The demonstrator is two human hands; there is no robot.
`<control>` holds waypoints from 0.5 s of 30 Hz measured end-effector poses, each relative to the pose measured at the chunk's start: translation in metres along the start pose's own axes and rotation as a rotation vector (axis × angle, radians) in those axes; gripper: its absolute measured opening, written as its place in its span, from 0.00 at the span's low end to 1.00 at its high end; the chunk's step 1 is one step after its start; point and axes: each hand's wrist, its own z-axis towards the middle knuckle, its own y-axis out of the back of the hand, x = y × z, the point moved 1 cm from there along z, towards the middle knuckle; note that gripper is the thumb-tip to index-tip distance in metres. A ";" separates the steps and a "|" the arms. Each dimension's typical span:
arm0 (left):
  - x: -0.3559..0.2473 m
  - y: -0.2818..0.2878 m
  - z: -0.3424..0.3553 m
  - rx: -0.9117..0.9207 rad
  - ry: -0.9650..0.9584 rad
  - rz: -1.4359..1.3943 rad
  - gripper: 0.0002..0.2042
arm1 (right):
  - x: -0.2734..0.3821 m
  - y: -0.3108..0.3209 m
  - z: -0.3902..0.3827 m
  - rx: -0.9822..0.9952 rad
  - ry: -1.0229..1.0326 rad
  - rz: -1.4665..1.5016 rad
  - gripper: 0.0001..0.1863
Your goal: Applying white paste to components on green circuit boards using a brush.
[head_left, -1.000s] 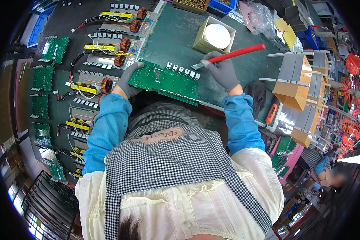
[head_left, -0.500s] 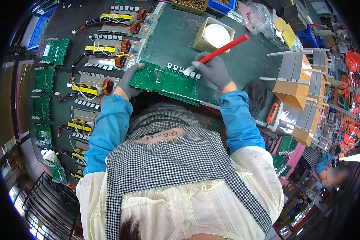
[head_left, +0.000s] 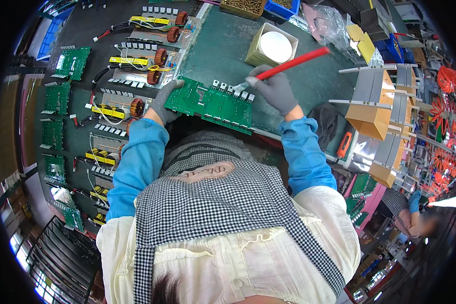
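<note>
In a grey glove, my left hand [head_left: 166, 103] grips the left end of a green circuit board [head_left: 207, 105], which is held tilted at the bench's near edge. A row of white-faced transistors [head_left: 230, 89] stands along the board's far edge. My right hand [head_left: 275, 91], also gloved, is closed round a brush with a red handle [head_left: 299, 62]. The pale brush tip touches the transistors near the middle of the row. Behind the board, a square box holds a round white tub [head_left: 275, 46].
Assembled units with copper coils and yellow transformers [head_left: 131, 61] line the bench at left, beside several green boards [head_left: 55, 98]. Orange-and-grey metal housings [head_left: 368, 104] stand at right, near an orange cutter [head_left: 344, 145]. Screw bins [head_left: 241, 7] sit at the back. Another person [head_left: 410, 215] is at far right.
The brush and my right hand have shifted slightly right, with the handle leaning further right. My left hand and the board stay nearly still.
</note>
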 end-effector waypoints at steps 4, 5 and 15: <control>0.000 -0.001 0.000 0.023 0.022 -0.012 0.15 | -0.002 -0.002 0.006 -0.060 0.062 -0.066 0.14; -0.001 -0.004 -0.003 0.030 0.026 -0.004 0.15 | -0.001 0.001 0.007 -0.064 0.065 -0.068 0.14; 0.002 0.005 0.010 0.049 0.014 -0.008 0.16 | 0.011 0.019 -0.002 -0.153 -0.050 0.088 0.13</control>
